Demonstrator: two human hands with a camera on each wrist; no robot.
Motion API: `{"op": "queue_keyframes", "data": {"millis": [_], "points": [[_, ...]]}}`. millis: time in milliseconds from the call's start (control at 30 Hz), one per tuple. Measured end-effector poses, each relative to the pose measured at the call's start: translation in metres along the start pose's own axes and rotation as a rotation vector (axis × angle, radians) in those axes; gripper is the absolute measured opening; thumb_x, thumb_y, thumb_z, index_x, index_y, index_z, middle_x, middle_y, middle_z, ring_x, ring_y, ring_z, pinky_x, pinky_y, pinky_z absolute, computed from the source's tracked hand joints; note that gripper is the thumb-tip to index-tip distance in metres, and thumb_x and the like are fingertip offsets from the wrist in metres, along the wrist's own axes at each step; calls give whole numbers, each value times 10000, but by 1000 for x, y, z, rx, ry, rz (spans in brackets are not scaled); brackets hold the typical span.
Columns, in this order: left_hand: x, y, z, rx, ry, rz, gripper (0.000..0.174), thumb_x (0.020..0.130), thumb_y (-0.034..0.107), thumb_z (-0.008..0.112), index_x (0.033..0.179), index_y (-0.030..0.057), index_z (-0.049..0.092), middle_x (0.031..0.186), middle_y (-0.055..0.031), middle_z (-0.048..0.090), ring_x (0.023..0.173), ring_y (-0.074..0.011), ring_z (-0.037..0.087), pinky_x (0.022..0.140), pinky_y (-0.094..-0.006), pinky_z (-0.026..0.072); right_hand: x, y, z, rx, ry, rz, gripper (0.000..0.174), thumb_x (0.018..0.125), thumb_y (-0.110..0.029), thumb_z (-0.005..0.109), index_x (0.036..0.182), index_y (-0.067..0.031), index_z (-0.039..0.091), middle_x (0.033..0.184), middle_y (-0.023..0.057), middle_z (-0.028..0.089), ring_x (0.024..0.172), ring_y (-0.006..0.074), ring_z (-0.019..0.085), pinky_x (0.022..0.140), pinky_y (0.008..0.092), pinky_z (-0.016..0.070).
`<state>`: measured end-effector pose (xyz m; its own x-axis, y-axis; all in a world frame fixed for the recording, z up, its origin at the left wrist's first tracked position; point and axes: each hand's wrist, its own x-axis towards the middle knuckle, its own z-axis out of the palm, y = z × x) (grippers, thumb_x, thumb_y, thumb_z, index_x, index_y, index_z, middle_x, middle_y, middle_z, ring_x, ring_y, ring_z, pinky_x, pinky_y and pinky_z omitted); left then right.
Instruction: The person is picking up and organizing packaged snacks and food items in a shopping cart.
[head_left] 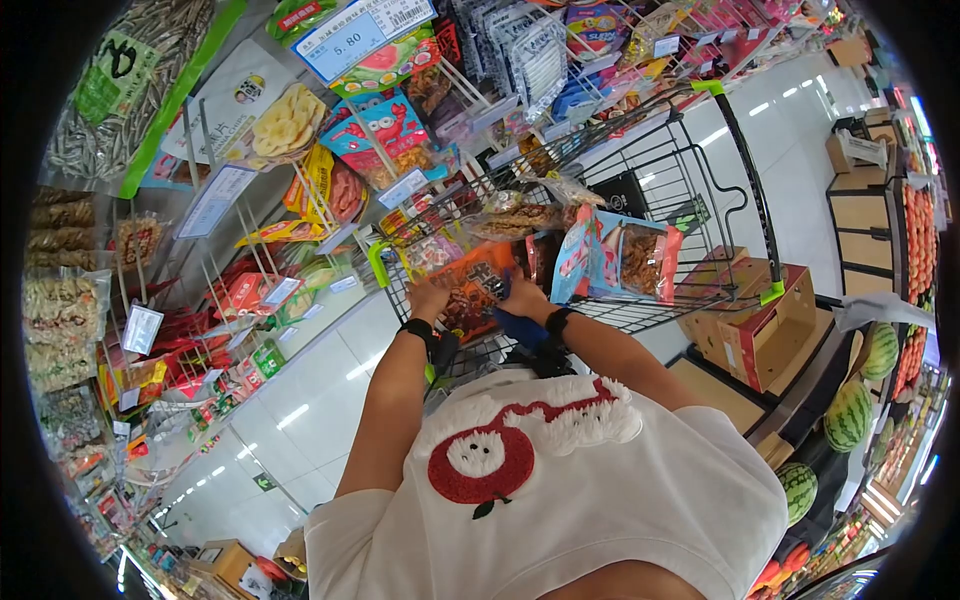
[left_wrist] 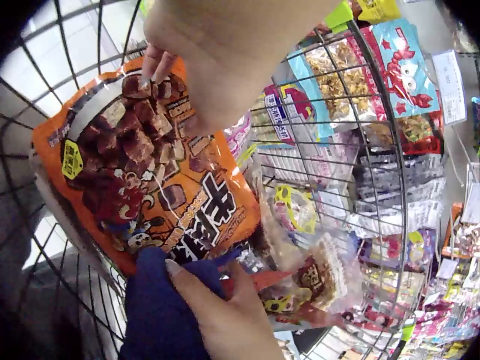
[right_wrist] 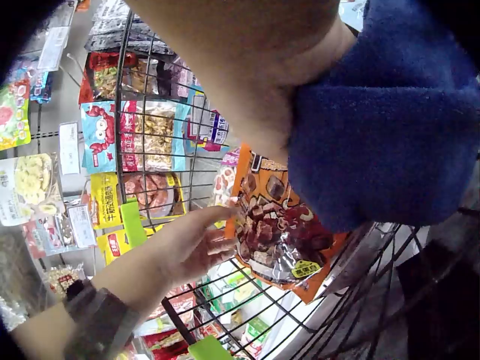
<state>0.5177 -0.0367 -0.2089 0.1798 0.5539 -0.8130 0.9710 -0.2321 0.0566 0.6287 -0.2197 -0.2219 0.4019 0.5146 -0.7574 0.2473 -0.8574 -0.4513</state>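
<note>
An orange snack bag (left_wrist: pixel 127 165) printed with dark brown cubes lies in the wire shopping cart (head_left: pixel 640 318). My left hand (head_left: pixel 430 300) grips the bag by one edge, its fingers (left_wrist: pixel 155 63) over the printed front. At the opposite end, my right hand (head_left: pixel 525 297) holds a dark blue cloth (left_wrist: pixel 169 307), thumb on top, bunched against the bag. Part of that hand is hidden by the cloth (right_wrist: pixel 390 142) in the right wrist view. Clear snack packets (left_wrist: pixel 322 274) lie close beside the right hand.
Blue-and-pink snack bags (head_left: pixel 625 255) stand farther along the cart. Shelves of hanging packets with price tags (head_left: pixel 215 200) run along the left. A cardboard box (head_left: pixel 765 320) and watermelons (head_left: pixel 848 415) are at the right. Green corner caps (head_left: pixel 378 264) mark the cart's rim.
</note>
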Motion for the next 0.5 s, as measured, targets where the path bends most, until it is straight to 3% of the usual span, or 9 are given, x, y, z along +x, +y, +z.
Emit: {"op": "queue_keyframes", "data": {"millis": [133,233,333,433,500], "points": [[4,-11,-4,-246,-31,55,871,756,387,602,1350,34,73,1358,-255,110,1119,-375,416,835,-394,468,10,-2,6,52,44,29,1171,600,-482,669,1313,25,-109,1094,274,505,996,385,519,853,399,419],[0,-13,-6,-225,19,72,865,741,307,646,1339,16,92,1335,-251,137,996,-354,509,750,-372,504,12,1,4,170,84,-24,1212,582,-515,671,1313,24,-131,1112,274,496,1004,381,516,862,383,414],[-14,-10,-6,28,96,123,866,735,337,650,1320,-21,122,1293,-253,238,916,-342,547,724,-368,506,6,-4,-2,64,21,40,1211,580,-522,663,1312,36,-124,1135,262,489,1027,369,504,866,372,413],[-20,-8,-11,160,-14,177,870,733,347,650,1307,-51,132,1242,-240,334,959,-335,534,751,-367,497,0,-5,-1,61,76,-34,1187,588,-518,654,1314,52,-92,1146,252,486,1050,359,490,871,364,411],[20,-22,11,361,-91,255,880,736,353,645,1306,-67,122,1224,-236,378,992,-330,521,773,-373,489,2,-3,-2,76,43,-22,1169,597,-510,649,1315,58,-78,1163,251,475,1066,355,480,878,363,407]]}}
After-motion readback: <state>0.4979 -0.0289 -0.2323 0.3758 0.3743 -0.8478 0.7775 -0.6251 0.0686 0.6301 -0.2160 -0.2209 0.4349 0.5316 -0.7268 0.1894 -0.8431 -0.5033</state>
